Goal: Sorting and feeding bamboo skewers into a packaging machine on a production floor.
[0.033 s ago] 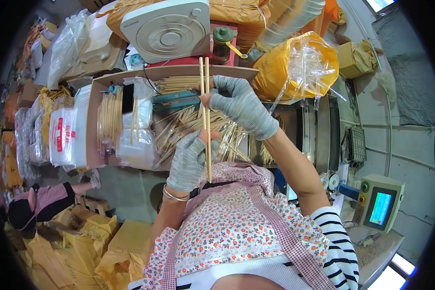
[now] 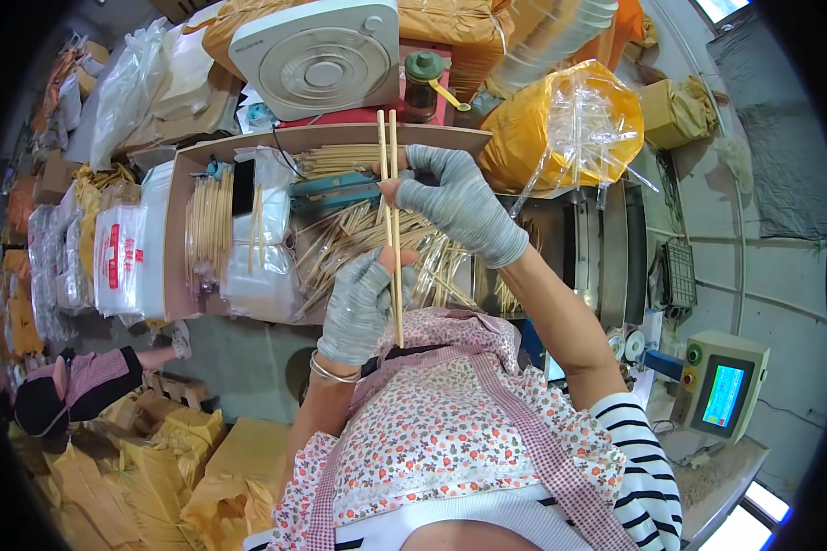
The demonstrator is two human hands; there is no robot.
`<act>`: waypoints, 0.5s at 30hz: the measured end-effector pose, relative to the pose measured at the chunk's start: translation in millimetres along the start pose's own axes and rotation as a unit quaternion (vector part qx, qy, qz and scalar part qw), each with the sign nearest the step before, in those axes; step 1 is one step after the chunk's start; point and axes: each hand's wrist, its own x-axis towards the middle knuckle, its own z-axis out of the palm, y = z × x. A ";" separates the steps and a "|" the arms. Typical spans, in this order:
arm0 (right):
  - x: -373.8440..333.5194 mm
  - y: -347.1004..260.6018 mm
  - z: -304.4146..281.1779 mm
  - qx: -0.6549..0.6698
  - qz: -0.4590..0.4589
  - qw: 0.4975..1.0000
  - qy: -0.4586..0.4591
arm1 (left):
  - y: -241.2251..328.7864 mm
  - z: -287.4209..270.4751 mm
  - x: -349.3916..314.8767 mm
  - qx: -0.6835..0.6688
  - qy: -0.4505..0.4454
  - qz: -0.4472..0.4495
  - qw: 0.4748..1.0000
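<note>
A pair of pale wooden chopsticks (image 2: 395,220) stands nearly upright in the picture, side by side with a narrow gap at the top. My right hand (image 2: 455,197), in a grey glove with bare fingertips, pinches them in their upper half. Lower down, my left hand (image 2: 356,298), gloved the same way, grips them between thumb and fingers. Behind my hands lies a loose heap of chopsticks (image 2: 326,248), some with a shiny wrapping. A blue-green metal piece (image 2: 335,186) sits beyond the heap. To the left are a neat row of chopsticks (image 2: 209,225) and clear plastic packs (image 2: 262,280).
Cardboard walls (image 2: 176,257) edge the work surface. A black phone-like slab (image 2: 243,186) lies left. Behind stand a white box fan (image 2: 326,69), a green-lidded jar (image 2: 422,87) and a yellow sack (image 2: 523,119). A control box (image 2: 721,386) is at right; a person (image 2: 92,381) is at far left.
</note>
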 end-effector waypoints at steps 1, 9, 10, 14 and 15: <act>-1.3 -0.8 0.9 -0.033 0.008 0.999 0.013 | 1.0 3.3 -1.1 0.009 0.016 -0.001 1.000; -2.5 4.0 10.5 -0.037 -0.014 0.997 0.066 | -4.1 -0.3 -3.9 0.051 0.027 0.011 0.998; -4.2 2.7 11.4 -0.043 -0.002 0.996 0.072 | -6.0 -1.8 -3.9 0.071 0.025 0.021 0.997; -6.2 6.8 13.4 -0.073 -0.012 0.994 0.084 | -7.7 0.0 -5.9 0.114 0.034 0.033 0.992; -8.0 7.2 13.9 -0.076 -0.012 0.993 0.086 | -8.2 0.1 -7.0 0.114 0.034 0.033 0.992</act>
